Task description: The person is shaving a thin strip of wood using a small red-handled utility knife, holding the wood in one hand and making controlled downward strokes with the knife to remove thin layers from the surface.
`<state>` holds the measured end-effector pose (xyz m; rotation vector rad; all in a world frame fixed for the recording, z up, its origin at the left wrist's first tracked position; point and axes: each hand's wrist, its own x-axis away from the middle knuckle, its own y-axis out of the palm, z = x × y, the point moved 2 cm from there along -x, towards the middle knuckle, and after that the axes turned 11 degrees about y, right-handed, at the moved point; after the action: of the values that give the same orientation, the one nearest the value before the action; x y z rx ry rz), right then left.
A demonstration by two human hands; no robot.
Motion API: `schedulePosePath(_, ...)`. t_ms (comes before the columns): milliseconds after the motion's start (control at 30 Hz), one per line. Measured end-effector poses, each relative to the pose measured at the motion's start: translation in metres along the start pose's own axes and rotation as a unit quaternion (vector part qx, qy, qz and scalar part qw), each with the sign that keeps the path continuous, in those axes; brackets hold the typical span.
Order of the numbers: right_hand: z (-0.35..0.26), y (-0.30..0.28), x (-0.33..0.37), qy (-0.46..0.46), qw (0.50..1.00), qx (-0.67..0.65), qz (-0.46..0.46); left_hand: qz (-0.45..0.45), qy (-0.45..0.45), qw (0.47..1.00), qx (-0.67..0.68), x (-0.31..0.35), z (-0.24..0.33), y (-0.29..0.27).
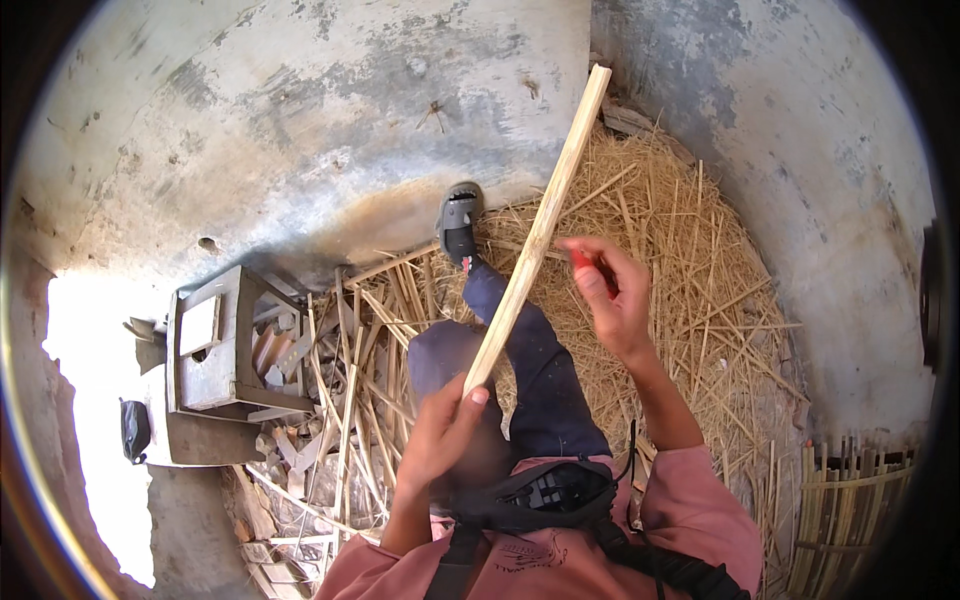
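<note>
My left hand [443, 425] is closed round the lower end of a long, pale split bamboo strip [530, 255]. The strip slants up and to the right, its far end reaching toward the corner of the walls. Beside its middle, my right hand [618, 300] is curled round a small red-handled tool [580, 260], probably a knife. The blade end lies close to the strip, too small and blurred to tell whether it touches. My fingers hide most of the handle.
A heap of straw-coloured shavings [670, 230] covers the floor ahead and right. Loose strips [350, 400] lie to the left, near a wooden box [215, 340] by a bright opening. A slatted bamboo piece [850, 510] stands at lower right. My sandalled foot [459, 208] is near the wall [330, 130].
</note>
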<state>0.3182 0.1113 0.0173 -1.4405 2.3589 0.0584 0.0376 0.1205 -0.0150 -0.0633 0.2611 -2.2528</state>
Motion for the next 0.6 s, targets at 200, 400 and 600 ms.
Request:
schedulePosePath(200, 0.0, 0.014, -0.002, 0.05, 0.988, -0.135, -0.051, 0.003, 0.016, 0.999, -0.047, 0.002, 0.001, 0.001)
schedulePosePath(400, -0.008, 0.018, -0.009, 0.173, 0.952, -0.228, -0.105, -0.035, 0.014, 0.99, -0.132, 0.001, 0.009, -0.006)
schedulePosePath(600, -0.012, 0.034, 0.008, 0.213, 0.932, -0.238, -0.171, 0.051, 0.175, 0.98, -0.083, -0.025, 0.024, 0.006)
